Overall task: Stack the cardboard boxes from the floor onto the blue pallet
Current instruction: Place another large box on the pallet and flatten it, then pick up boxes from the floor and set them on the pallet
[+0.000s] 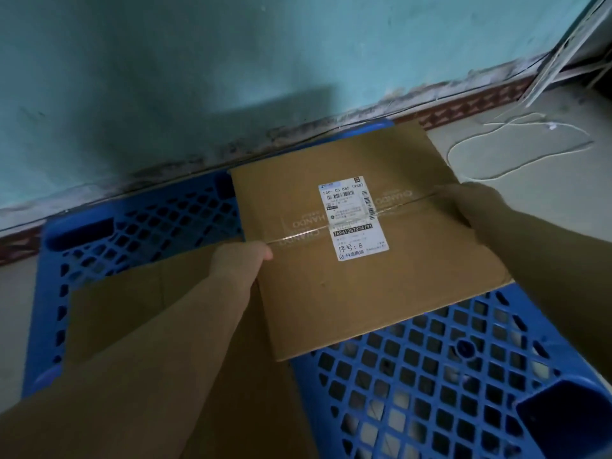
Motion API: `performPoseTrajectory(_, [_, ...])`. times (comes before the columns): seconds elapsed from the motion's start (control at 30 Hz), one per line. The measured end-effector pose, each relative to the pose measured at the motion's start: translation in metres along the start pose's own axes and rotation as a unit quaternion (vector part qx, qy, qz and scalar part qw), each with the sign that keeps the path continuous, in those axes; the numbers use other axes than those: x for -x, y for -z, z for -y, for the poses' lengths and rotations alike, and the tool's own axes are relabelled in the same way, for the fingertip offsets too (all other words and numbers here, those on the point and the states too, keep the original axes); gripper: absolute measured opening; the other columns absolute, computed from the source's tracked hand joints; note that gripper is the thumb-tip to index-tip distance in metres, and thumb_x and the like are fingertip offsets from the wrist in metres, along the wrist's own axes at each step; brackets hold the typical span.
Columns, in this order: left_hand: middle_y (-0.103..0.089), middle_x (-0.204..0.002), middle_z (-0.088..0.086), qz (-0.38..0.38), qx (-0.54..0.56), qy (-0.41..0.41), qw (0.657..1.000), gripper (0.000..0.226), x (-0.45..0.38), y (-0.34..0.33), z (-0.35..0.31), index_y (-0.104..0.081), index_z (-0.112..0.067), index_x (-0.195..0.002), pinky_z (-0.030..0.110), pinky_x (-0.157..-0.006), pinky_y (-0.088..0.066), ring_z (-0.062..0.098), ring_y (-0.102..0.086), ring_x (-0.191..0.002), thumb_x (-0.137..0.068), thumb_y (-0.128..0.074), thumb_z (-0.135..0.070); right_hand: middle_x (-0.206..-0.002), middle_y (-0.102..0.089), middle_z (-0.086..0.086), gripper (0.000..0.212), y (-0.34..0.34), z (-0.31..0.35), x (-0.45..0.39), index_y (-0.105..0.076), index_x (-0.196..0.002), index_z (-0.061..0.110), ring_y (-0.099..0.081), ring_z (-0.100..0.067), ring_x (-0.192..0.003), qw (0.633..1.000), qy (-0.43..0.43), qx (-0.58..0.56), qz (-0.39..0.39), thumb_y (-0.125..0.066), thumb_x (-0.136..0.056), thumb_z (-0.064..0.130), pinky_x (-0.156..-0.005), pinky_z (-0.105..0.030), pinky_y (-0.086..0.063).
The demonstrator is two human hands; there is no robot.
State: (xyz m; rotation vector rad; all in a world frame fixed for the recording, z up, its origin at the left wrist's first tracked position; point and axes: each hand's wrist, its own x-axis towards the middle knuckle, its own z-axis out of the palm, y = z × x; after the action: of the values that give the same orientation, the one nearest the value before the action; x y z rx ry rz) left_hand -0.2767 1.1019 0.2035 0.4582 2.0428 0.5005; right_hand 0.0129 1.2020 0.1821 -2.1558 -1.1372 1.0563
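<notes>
Head view: cardboard box (361, 240), top flaps taped w/ clear branded tape, sits above the blue pallet (430, 376), over its far half, near the wall. Can't tell if the box rests on the pallet or hangs just above it. White shipping label (352, 218) stuck across the tape seam, mid-top of the box. Left hand (240, 261) grasps the box's left edge at the seam, thumb on top, fingers hidden under/behind the edge. Right hand (463, 202) grasps the box's right edge at the seam; fingers wrap the side, mostly out of sight. Second cardboard box (139, 306) lies on the pallet just left of the held box, partly under the left forearm. Teal wall (198, 77) runs behind the pallet; white cord (516, 150) loops on the floor right of the box.
</notes>
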Motion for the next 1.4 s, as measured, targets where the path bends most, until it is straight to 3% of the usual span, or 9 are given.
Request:
performPoseTrajectory(0.33, [-0.052, -0.123, 0.016, 0.082, -0.021, 0.058, 0.995, 0.046, -0.039, -0.039, 0.081, -0.045, -0.003, -0.129, 0.039, -0.096, -0.047, 0.029, -0.053, -0.112, -0.085, -0.059, -0.007, -0.141, -0.038, -0.013, 0.095, -0.073, -0.107, -0.026, -0.025, -0.145, 0.017, -0.038, -0.036, -0.126, 0.995, -0.076, 0.001, 0.058, -0.071, -0.068, 0.047, -0.104, -0.053, -0.033])
performPoseTrajectory(0.5, [-0.049, -0.083, -0.007, 0.047, -0.046, -0.077, 0.995, 0.059, -0.043, -0.053, 0.082, -0.037, -0.018, -0.14, 0.023, -0.055, -0.046, 0.007, -0.052, -0.065, -0.084, -0.057, -0.015, -0.15, -0.032, -0.004, 0.091, -0.115, -0.102, 0.015, -0.027, -0.144, 0.027, -0.034, -0.026, -0.133, 0.97, -0.011, -0.013, 0.244, -0.073, -0.068, 0.047, -0.106, -0.048, -0.023])
performPoseTrajectory(0.57, [-0.051, -0.092, -0.01, 0.05, -0.021, -0.12, 0.991, 0.063, -0.037, -0.052, 0.065, -0.036, -0.023, -0.14, 0.019, -0.048, -0.044, 0.001, -0.048, -0.063, -0.083, -0.061, -0.017, -0.152, -0.028, -0.003, 0.094, -0.135, -0.079, 0.042, -0.022, -0.145, 0.031, -0.033, -0.027, -0.134, 0.957, 0.045, -0.028, 0.284, -0.074, -0.068, 0.044, -0.106, -0.047, -0.024])
performPoseTrajectory(0.67, [-0.05, -0.128, 0.002, 0.054, 0.011, -0.167, 0.984, 0.062, -0.019, -0.033, 0.028, -0.036, -0.026, -0.139, 0.024, -0.063, -0.045, 0.004, -0.052, -0.078, -0.083, -0.062, -0.022, -0.154, -0.025, -0.003, 0.097, -0.137, -0.03, 0.076, -0.017, -0.147, 0.029, -0.03, -0.025, -0.137, 0.947, 0.108, -0.062, 0.296, -0.075, -0.07, 0.035, -0.107, -0.044, -0.025])
performPoseTrajectory(0.77, [-0.043, -0.14, 0.007, 0.038, -0.002, -0.186, 0.982, 0.065, 0.01, 0.009, -0.007, -0.035, -0.024, -0.141, 0.034, -0.084, -0.045, 0.021, -0.053, -0.109, -0.082, -0.062, -0.027, -0.151, -0.03, -0.003, 0.101, -0.102, 0.022, 0.104, -0.012, -0.148, 0.026, -0.039, -0.021, -0.129, 0.949, 0.096, -0.097, 0.283, -0.077, -0.071, 0.029, -0.093, -0.029, -0.035])
performPoseTrajectory(0.9, [-0.041, -0.142, 0.005, 0.02, -0.055, -0.202, 0.978, 0.066, 0.079, 0.073, -0.035, -0.035, -0.025, -0.141, 0.041, -0.096, -0.044, 0.024, -0.049, -0.116, -0.081, -0.061, -0.033, -0.145, -0.038, -0.003, 0.095, -0.023, 0.072, 0.162, -0.015, -0.148, 0.022, -0.046, -0.018, -0.118, 0.958, 0.073, -0.141, 0.239, -0.075, -0.074, 0.019, -0.082, -0.024, -0.038])
performPoseTrajectory(1.03, [-0.052, -0.098, -0.012, 0.053, -0.084, -0.214, 0.972, 0.066, 0.167, 0.107, -0.057, -0.035, -0.023, -0.142, 0.026, -0.059, -0.043, 0.004, -0.049, -0.072, -0.082, -0.06, -0.034, -0.145, -0.038, -0.004, 0.091, 0.059, 0.118, 0.224, -0.019, -0.147, 0.022, -0.043, -0.021, -0.125, 0.966, 0.092, -0.119, 0.209, -0.074, -0.076, 0.011, -0.079, -0.025, -0.045])
performPoseTrajectory(1.13, [-0.046, -0.074, -0.015, 0.078, -0.099, -0.256, 0.958, 0.064, 0.232, 0.112, -0.089, -0.037, -0.024, -0.14, 0.024, -0.051, -0.041, 0.002, -0.047, -0.059, -0.081, -0.061, -0.033, -0.147, -0.036, -0.003, 0.092, 0.122, 0.149, 0.261, -0.018, -0.147, 0.024, -0.042, -0.023, -0.128, 0.97, 0.115, -0.094, 0.193, -0.075, -0.076, 0.017, -0.086, -0.029, -0.042])
performPoseTrajectory(1.4, [-0.046, -0.137, 0.007, 0.137, -0.076, -0.35, 0.924, 0.059, 0.395, 0.134, -0.166, -0.042, -0.025, -0.135, 0.037, -0.084, -0.048, 0.028, -0.052, -0.116, -0.082, -0.063, -0.037, -0.145, -0.037, -0.008, 0.088, 0.29, 0.198, 0.368, -0.027, -0.145, 0.02, -0.042, -0.026, -0.127, 0.979, 0.138, -0.129, 0.072, -0.077, -0.073, 0.021, -0.09, -0.035, -0.041])
